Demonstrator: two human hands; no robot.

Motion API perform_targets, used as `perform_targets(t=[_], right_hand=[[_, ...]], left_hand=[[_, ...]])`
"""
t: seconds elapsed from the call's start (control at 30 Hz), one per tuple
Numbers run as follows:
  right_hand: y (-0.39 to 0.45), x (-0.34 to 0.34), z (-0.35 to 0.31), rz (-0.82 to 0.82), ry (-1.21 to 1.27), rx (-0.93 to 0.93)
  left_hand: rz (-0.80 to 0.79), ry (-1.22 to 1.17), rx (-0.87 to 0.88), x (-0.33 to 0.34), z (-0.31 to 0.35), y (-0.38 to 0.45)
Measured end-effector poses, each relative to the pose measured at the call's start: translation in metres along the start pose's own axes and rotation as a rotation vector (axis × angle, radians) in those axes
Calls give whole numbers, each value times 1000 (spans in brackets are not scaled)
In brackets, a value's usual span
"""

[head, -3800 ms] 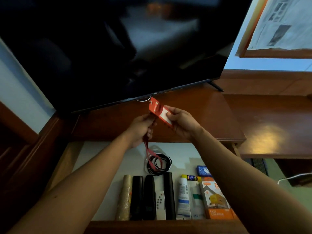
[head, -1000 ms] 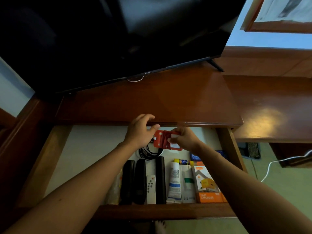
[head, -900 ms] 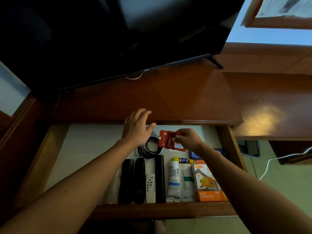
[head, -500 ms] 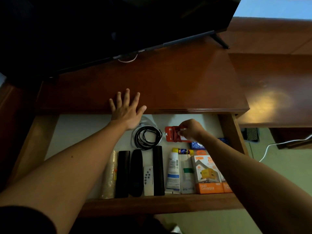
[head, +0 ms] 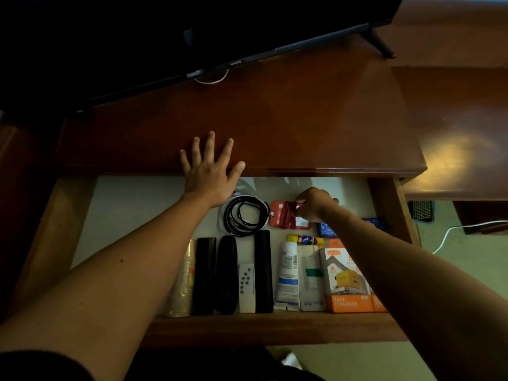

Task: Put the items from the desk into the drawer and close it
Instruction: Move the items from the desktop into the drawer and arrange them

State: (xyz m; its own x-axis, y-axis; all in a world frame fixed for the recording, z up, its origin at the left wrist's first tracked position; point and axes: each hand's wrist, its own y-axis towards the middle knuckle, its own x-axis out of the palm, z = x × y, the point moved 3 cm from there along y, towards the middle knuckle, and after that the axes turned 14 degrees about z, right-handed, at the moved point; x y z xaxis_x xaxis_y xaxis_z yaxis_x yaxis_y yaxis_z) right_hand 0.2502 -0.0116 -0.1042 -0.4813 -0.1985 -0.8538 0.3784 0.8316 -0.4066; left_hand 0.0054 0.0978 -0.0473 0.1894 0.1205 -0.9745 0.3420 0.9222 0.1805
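Badge (head: 288, 217) sits in the drawer (head: 123, 204), at three o'clock of the cable (head: 243, 215), pinched by my right hand (head: 313, 204), left hand (head: 210, 169) spread flat on the desk (head: 302, 119); its loose strap could unwind and snag when closing.

Dark television (head: 165, 31) standing at the back of the tabletop (head: 275, 119), one slim stand foot (head: 379, 45) at its right. White cable (head: 461, 229) trailing over the green floor (head: 467, 270) at right.

Bare forearms, dark sleeve (head: 41, 364) at left.
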Motion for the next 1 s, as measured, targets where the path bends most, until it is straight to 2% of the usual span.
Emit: perform_targets(t=[0.27, 0.5, 0.8, 1.0], right_hand=[[-6, 5, 2, 29, -207, -186], [-13, 5, 0, 25, -253, -273], [-35, 0, 1, 61, -190, -253], [-64, -10, -4, 158, -126, -231]], left_hand=[[10, 0, 2, 3, 0, -1], [0, 3, -4, 3, 0, -2], [-187, -42, -37, -9, 0, 3], [-169, -79, -29, -20, 1, -25]])
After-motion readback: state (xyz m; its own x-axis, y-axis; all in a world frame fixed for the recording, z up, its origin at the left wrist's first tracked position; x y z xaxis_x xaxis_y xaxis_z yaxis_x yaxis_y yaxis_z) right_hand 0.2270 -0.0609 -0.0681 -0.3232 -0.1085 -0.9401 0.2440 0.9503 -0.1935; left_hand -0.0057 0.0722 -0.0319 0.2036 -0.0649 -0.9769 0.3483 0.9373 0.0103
